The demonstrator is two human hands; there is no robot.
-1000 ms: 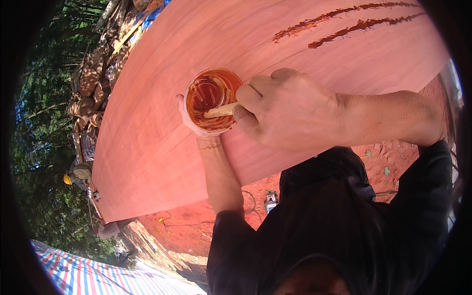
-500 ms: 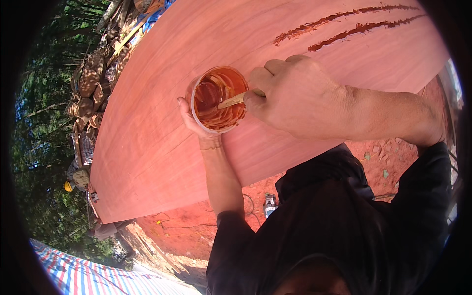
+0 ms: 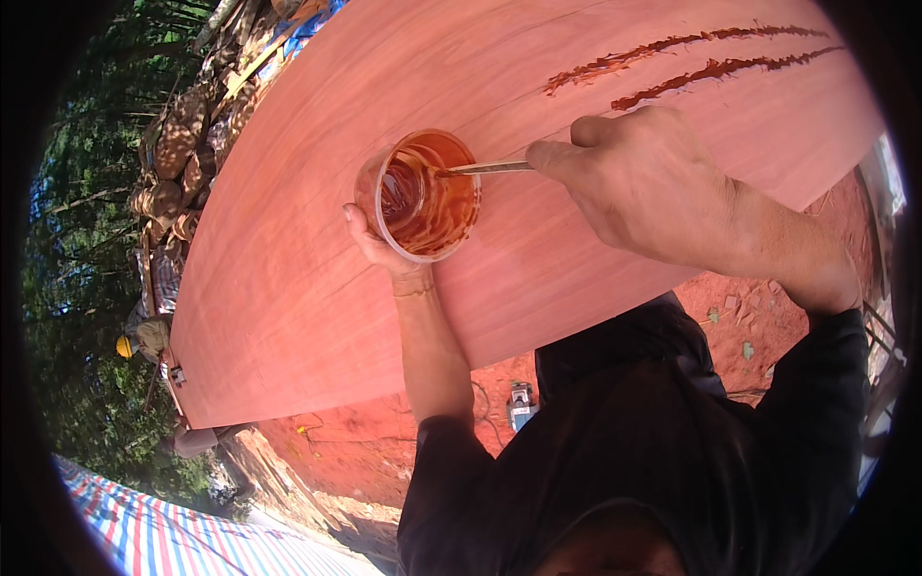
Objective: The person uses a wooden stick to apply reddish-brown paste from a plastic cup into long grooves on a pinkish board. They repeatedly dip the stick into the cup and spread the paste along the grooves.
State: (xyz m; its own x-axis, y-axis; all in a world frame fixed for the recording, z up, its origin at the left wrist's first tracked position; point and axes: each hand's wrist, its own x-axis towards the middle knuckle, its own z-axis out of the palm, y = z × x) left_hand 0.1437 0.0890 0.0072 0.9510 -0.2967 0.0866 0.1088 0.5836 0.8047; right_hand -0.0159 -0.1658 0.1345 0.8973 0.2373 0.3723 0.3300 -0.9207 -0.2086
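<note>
My left hand (image 3: 370,238) is wrapped round the side of a clear plastic tub (image 3: 392,230), tilted so that its mouth faces me. Reddish-brown thick liquid (image 3: 401,187) coats its inner wall and bottom. A thin wooden stick (image 3: 495,167) is pinched in my right hand (image 3: 653,187), with its far end inside the tub's mouth. Beneath both hands lies a large pinkish-red wooden board (image 3: 317,288). Two rough dark-red streaks (image 3: 715,69) of similar colour run across its upper right part.
Red earth ground (image 3: 355,451) shows beyond the board's near edge, with a small boxy device (image 3: 521,405) and a cable. At the far left are a person in a yellow helmet (image 3: 125,347), piled logs (image 3: 182,144) and a striped tarp (image 3: 182,538).
My right hand has moved right, away from the tub, drawing the stick partly out, so more of it shows. My left hand and the tub stay nearly in place.
</note>
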